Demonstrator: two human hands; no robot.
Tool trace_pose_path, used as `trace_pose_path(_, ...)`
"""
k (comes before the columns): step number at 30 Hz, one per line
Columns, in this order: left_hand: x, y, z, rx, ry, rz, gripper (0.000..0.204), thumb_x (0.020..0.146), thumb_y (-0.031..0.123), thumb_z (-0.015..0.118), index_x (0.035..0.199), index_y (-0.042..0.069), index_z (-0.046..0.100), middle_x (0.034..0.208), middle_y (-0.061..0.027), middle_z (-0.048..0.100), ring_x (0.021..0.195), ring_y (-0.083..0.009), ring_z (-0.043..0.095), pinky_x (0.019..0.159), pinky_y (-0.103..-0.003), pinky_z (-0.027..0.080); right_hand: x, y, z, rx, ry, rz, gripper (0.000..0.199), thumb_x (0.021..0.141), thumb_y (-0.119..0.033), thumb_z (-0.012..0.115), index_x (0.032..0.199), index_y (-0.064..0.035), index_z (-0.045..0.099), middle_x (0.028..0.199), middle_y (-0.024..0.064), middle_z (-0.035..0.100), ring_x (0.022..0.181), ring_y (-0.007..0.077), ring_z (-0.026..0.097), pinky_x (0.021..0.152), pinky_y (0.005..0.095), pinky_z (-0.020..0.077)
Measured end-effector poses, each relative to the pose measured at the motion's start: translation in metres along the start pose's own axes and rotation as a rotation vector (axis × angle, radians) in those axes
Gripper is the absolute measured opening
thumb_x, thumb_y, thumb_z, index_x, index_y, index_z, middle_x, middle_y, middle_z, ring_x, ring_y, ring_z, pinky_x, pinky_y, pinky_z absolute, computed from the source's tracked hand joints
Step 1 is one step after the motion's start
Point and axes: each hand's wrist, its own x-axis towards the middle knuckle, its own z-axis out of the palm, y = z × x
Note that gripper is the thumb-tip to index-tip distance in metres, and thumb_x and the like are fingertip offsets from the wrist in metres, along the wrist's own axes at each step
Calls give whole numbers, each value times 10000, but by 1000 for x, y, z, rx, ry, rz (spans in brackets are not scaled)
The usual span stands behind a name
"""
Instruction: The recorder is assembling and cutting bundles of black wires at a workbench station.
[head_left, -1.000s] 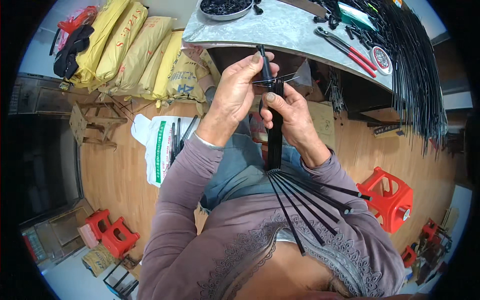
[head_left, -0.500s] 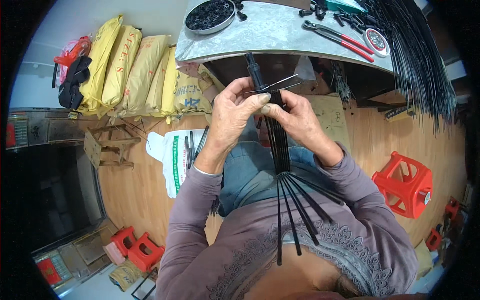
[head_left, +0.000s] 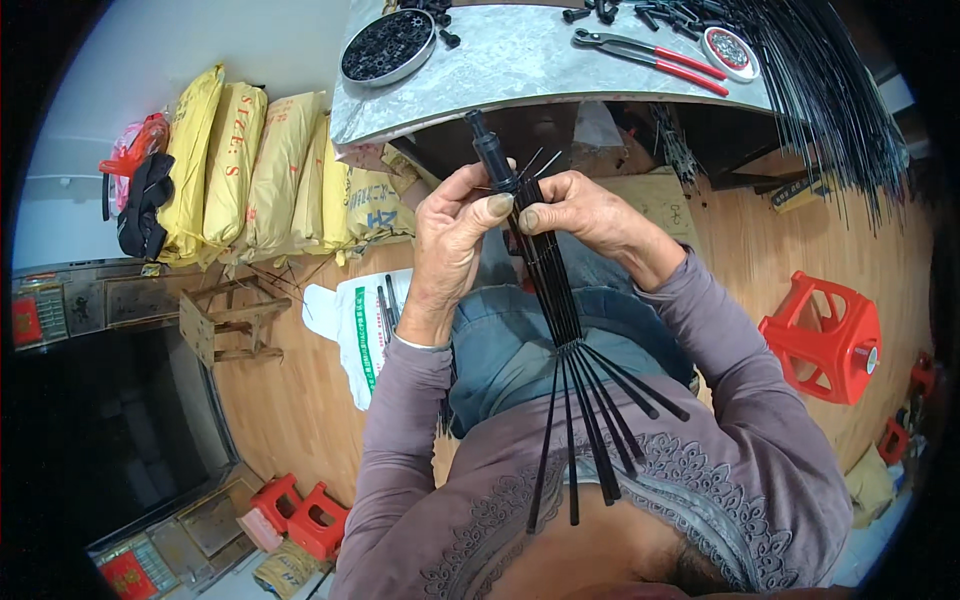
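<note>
Between my hands is a folded black umbrella frame, its slim ribs point(head_left: 553, 290) bundled together and fanning out toward my chest. A black plastic fitting point(head_left: 490, 152) tops the bundle and points away from me. My left hand point(head_left: 450, 225) pinches the lower end of this fitting, thumb on top. Closed beside it, my right hand point(head_left: 585, 218) presses the upper ribs between thumb and fingers. Short thin metal rod ends point(head_left: 549, 163) stick out just past the fingers. Exactly where they join the fitting is hidden by my thumbs.
On the marble-patterned table point(head_left: 490, 65) ahead are a dish of black parts point(head_left: 388, 48), red-handled pliers point(head_left: 660, 62), a small dish of metal bits point(head_left: 728, 50) and hanging black rods point(head_left: 835, 110). Yellow sacks point(head_left: 235, 165) stand left. A red stool point(head_left: 825, 335) is at right, a wooden stool point(head_left: 232, 318) at left.
The thin rod ends have swung from pointing right to pointing more forward. My right thumb sits a little lower on the ribs. The whole view has shifted slightly; both hands keep their hold.
</note>
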Motion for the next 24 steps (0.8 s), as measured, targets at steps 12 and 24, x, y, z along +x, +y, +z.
trace_pose_path(12, 17, 10, -20, 265, -223, -16, 402, 825, 191, 722, 1161, 5, 604, 1029, 20, 540, 882, -76, 571, 798, -218, 472, -2, 12, 24, 483, -71, -46, 371, 793, -257, 758, 1049, -51, 587, 808, 47, 626, 710, 172, 645, 603, 309, 566)
trace_pose_path(24, 7, 12, -7, 657, 104, 291, 381, 869, 132, 643, 1229, 39, 565, 1164, -73, 525, 1084, -167, 498, 841, -288, 464, -5, 14, 21, 591, 97, -116, 228, 847, -156, 687, 1022, -45, 591, 805, 70, 617, 641, 149, 599, 580, 256, 515)
